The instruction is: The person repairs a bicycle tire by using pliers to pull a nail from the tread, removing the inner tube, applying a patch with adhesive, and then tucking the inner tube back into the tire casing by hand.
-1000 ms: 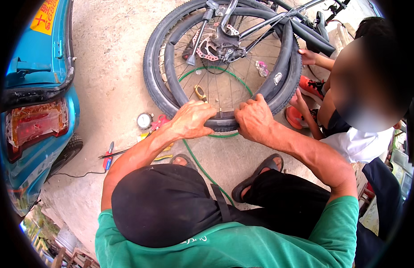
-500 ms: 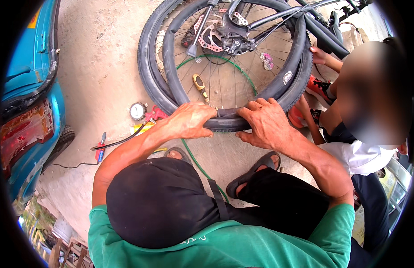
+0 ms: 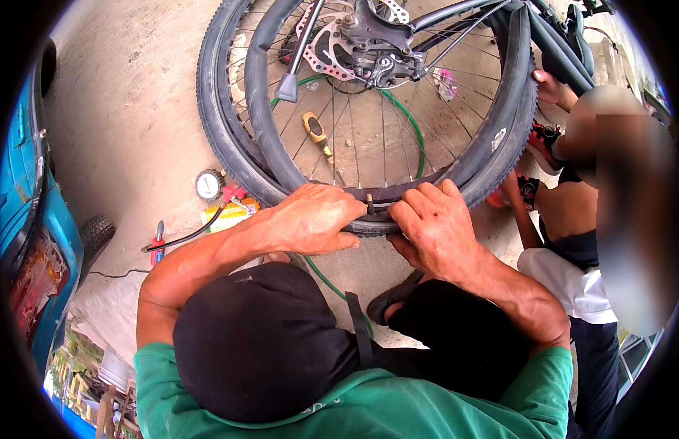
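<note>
A bicycle wheel with a knobbly black tyre (image 3: 210, 110) lies before me, and a black inner tube (image 3: 260, 110) hangs loose along it. At the near edge, my left hand (image 3: 317, 217) is closed over the tyre and tube. My right hand (image 3: 436, 225) grips the same stretch a short way to the right, fingers over the top and thumb on the near side. Between the hands a brass-tipped valve stem (image 3: 369, 203) points up by the rim. The tyre parts under both palms are hidden.
A kickstand (image 3: 287, 86) and brake disc (image 3: 308, 55) sit over the wheel. A yellow-handled screwdriver (image 3: 314, 129) shows behind the spokes. Left lie a pressure gauge (image 3: 209, 186) and red-handled tool (image 3: 158, 245). A blue vehicle (image 3: 24, 154) stands left; another person's hand (image 3: 550, 86) touches the tyre's right side.
The wheel looks larger and nearer in the picture. Both hands stay on the tyre and sit slightly lower in view; the valve stem between them shows more plainly.
</note>
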{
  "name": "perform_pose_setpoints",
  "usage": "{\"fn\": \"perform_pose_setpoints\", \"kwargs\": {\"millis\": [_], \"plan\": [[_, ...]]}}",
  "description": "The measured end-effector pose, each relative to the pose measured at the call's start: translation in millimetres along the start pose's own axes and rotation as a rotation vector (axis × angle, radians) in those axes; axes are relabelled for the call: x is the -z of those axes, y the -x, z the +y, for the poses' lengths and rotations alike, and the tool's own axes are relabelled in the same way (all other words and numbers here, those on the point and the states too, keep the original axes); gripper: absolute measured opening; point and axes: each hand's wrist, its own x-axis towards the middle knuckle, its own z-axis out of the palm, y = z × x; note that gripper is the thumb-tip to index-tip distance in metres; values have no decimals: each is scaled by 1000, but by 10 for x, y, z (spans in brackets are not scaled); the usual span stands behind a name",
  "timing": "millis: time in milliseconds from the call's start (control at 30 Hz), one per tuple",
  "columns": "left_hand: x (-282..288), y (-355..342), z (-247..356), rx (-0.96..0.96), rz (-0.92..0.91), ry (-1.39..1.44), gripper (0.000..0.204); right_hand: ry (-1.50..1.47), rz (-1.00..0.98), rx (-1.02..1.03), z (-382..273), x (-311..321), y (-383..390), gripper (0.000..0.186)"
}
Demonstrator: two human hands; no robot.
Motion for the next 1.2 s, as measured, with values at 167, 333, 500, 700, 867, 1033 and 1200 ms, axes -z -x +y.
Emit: {"fn": "perform_pose_setpoints", "kwargs": {"millis": [167,333,500,700,867,1033,1200], "plan": [[-75,-30,45,-49,62,0,34,-29,-33,-35,25,25,44,38],[-225,-86,-76,-110,145,37,34,-61,-80,-142,-18,17,-22,40],[-236,-138,-97,-126,146,17,35,-28,-73,-173,-63,-145,8,42],[-176,-99,-144,-86,50,-6,36,-46,-113,-134,-85,-276,-58,35],[71,-211,-296,16,59,283,31,-18,-138,-84,-1,-295,-46,27],[-21,-293,25,28,358,-61,29,60,-30,-41,88,-405,116,20],[73,-456,69,152,113,-73,38,133,-60,-22,157,-618,122,12]]}}
